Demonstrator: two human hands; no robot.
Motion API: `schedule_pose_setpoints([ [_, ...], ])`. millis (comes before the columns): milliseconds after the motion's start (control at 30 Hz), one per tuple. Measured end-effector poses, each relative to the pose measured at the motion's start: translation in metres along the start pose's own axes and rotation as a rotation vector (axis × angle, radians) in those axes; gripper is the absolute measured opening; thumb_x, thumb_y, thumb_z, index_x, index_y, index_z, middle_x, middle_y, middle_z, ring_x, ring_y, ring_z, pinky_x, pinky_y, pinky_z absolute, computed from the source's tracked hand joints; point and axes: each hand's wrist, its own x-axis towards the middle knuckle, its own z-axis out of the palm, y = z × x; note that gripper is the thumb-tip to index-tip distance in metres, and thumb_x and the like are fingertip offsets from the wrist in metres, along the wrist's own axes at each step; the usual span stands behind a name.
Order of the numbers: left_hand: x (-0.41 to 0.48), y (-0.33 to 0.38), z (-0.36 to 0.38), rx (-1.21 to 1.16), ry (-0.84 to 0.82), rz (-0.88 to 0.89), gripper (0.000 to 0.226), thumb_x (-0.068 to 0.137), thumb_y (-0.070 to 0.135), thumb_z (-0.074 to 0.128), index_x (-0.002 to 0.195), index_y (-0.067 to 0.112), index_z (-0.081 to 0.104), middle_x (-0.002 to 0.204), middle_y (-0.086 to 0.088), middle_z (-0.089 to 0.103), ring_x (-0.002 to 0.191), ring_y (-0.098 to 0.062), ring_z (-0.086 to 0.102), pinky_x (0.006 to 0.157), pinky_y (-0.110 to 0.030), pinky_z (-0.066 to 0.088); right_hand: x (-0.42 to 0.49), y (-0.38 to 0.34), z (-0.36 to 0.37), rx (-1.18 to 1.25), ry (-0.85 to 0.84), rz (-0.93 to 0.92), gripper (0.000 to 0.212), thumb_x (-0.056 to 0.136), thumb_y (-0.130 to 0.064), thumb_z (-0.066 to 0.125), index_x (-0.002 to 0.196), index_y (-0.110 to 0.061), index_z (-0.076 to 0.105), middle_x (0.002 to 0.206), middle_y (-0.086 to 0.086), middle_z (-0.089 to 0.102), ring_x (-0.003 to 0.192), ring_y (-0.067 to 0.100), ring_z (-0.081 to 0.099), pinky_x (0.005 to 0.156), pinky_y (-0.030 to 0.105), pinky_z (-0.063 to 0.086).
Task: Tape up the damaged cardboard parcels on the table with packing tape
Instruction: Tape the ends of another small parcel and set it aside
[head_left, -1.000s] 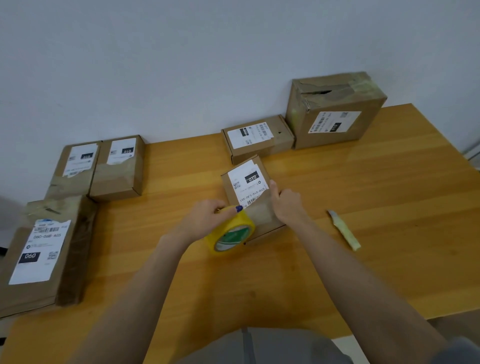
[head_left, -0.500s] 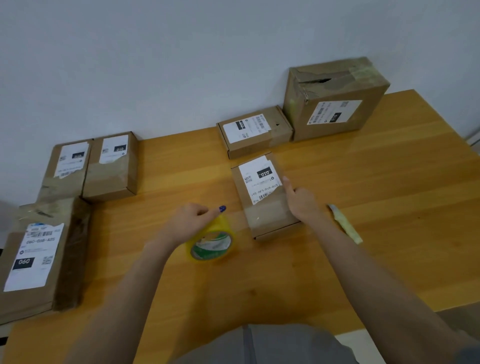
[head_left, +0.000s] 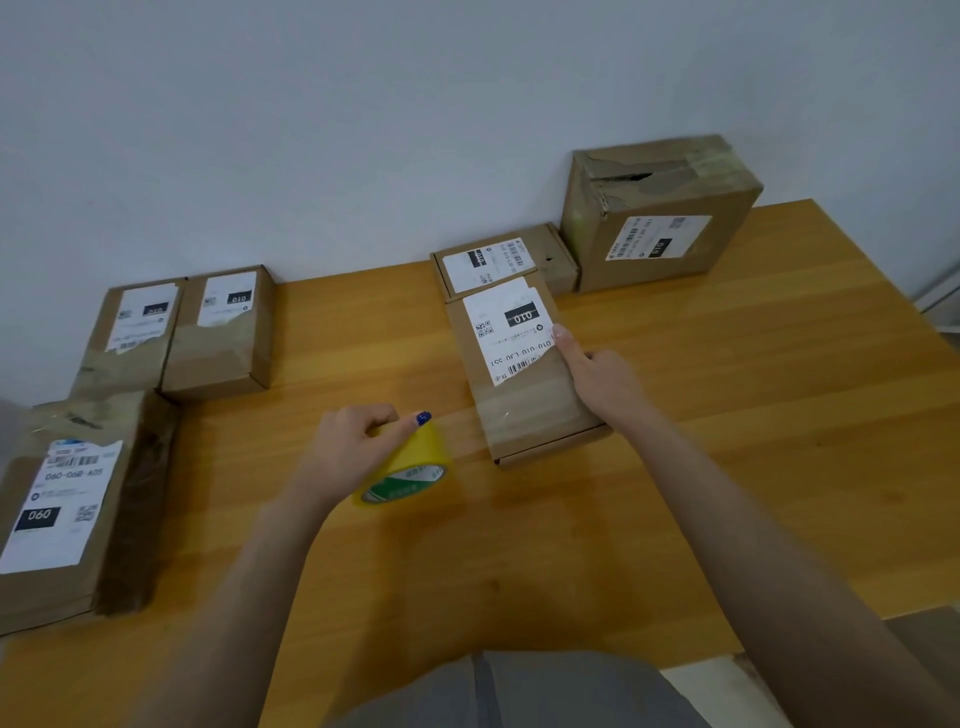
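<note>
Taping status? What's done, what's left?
Done, it seems: the middle parcel, held by the right hand, has clear tape across its near half. In hand: the left hand grips the tape roll. Left: the big box has a torn top.

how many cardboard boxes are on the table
6: a long box at the left edge; two boxes side by side back left; a flat box back centre; the middle box held by the right hand; a torn box back right.
</note>
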Motion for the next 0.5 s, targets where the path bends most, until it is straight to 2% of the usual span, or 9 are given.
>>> schedule_pose_setpoints([
  [167, -0.007, -0.003, 0.001, -0.012, 0.032, 0.017, 0.046, 0.094, 0.033, 0.055, 0.051, 0.023, 0.041, 0.048, 0.005, 0.036, 0.044, -0.010, 0.036, 0.046, -0.022, 0.022, -0.008, -0.009, -0.005, 0.014, 0.004, -0.019, 0.077, 0.089, -0.073, 0.027, 0.088, -0.004, 0.061, 0.091, 0.011, 0.060, 0.077, 0.021, 0.052, 0.069, 0.034, 0.041],
  [300, -0.009, -0.004, 0.000, -0.007, 0.043, 0.011, 0.045, 0.094, 0.034, 0.054, 0.055, 0.014, 0.045, 0.052, -0.002, 0.038, 0.048, -0.012, 0.035, 0.046, -0.023, 0.024, -0.014, -0.013, -0.008, 0.048, 0.023, -0.036, 0.068, 0.090, -0.072, 0.029, 0.078, -0.009, 0.052, 0.084, 0.005, 0.054, 0.074, 0.019, 0.049, 0.063, 0.032, 0.037],
  [400, -0.009, -0.001, -0.001, -0.017, 0.043, 0.017, 0.047, 0.095, 0.036, 0.052, 0.063, 0.001, 0.050, 0.055, -0.007, 0.040, 0.051, -0.015, 0.036, 0.046, -0.023, 0.023, -0.014, -0.016, -0.007, 0.114, 0.003, -0.019, 0.076, 0.084, -0.079, 0.029, 0.087, -0.010, 0.059, 0.093, 0.006, 0.059, 0.085, 0.020, 0.056, 0.076, 0.035, 0.045],
  [500, -0.007, 0.006, 0.002, -0.014, 0.027, 0.024, 0.047, 0.095, 0.038, 0.050, 0.060, 0.007, 0.047, 0.054, -0.004, 0.038, 0.050, -0.014, 0.034, 0.048, -0.023, 0.023, -0.012, -0.019, -0.006, 0.207, -0.053, -0.003, 0.096, 0.066, -0.092, 0.029, 0.101, -0.010, 0.065, 0.101, 0.006, 0.065, 0.094, 0.023, 0.062, 0.089, 0.044, 0.050],
])
